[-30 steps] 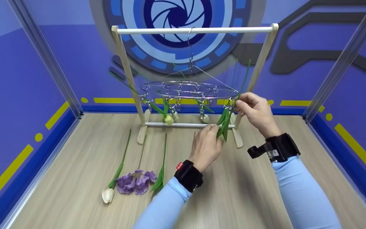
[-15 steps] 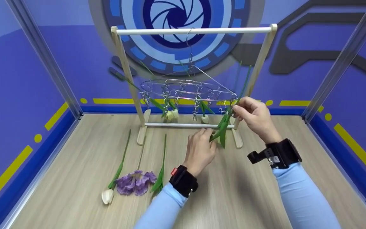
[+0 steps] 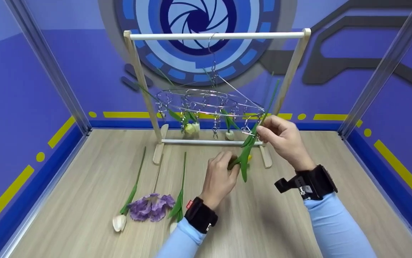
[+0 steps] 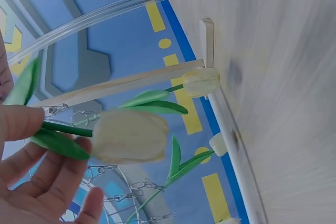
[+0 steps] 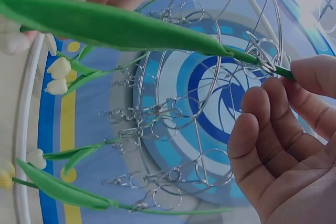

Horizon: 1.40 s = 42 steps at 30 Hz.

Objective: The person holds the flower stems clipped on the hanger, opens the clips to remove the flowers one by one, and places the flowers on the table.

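My left hand (image 3: 220, 179) pinches a white tulip (image 4: 130, 136) by its green stem just behind the bloom, between thumb and fingers. Its bloom is hidden from the head view. My right hand (image 3: 284, 141) pinches the same stem farther up, at the right edge of a round wire clip hanger (image 5: 218, 56). A metal clip (image 5: 266, 65) sits at the stem beside the right fingertips; whether its jaws grip the stem I cannot tell. Close behind the held stem hangs a yellow tulip (image 5: 6, 176), clipped to the hanger.
The hanger dangles from a wooden rack (image 3: 213, 36). Other clipped tulips (image 3: 190, 129) hang upside down at its left and back. On the table lie a white tulip (image 3: 119, 223), a purple flower (image 3: 151, 207) and another tulip (image 3: 179, 204), partly behind the left sleeve.
Both hands have moved downward with the tulip, the left one also leftward. The hanger's right side has tilted lower, and the hanging flowers have swung slightly.
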Each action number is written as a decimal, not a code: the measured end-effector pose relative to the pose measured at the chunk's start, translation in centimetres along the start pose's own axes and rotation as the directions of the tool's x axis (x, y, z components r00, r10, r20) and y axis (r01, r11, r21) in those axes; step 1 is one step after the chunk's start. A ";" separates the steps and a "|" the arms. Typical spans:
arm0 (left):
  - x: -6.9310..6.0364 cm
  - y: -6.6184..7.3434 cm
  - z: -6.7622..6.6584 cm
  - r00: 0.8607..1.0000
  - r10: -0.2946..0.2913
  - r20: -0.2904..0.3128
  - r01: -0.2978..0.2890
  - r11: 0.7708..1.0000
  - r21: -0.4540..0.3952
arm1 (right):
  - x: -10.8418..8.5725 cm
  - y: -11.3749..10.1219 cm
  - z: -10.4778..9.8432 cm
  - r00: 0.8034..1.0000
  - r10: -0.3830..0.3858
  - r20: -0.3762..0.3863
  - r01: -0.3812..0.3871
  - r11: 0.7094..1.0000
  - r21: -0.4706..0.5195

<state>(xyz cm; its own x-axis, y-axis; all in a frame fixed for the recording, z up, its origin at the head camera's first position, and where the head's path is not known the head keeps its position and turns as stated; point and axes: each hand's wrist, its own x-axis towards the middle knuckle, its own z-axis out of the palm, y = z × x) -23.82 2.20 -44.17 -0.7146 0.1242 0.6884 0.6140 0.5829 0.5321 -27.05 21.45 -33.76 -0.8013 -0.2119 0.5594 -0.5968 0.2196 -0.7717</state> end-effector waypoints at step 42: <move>-2.5 -0.2 -3.9 0.983 -0.014 -0.183 -0.031 0.970 -0.241 | -0.3 -1.0 5.6 0.979 -0.135 0.152 0.125 0.989 0.072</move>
<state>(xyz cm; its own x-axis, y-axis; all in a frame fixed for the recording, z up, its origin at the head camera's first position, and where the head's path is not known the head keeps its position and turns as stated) -20.88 -1.33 -44.11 -0.6496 -0.0325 0.7596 0.6987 0.3685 0.6133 -25.97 15.96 -34.87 -0.6977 -0.3823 0.6059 -0.6880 0.1220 -0.7153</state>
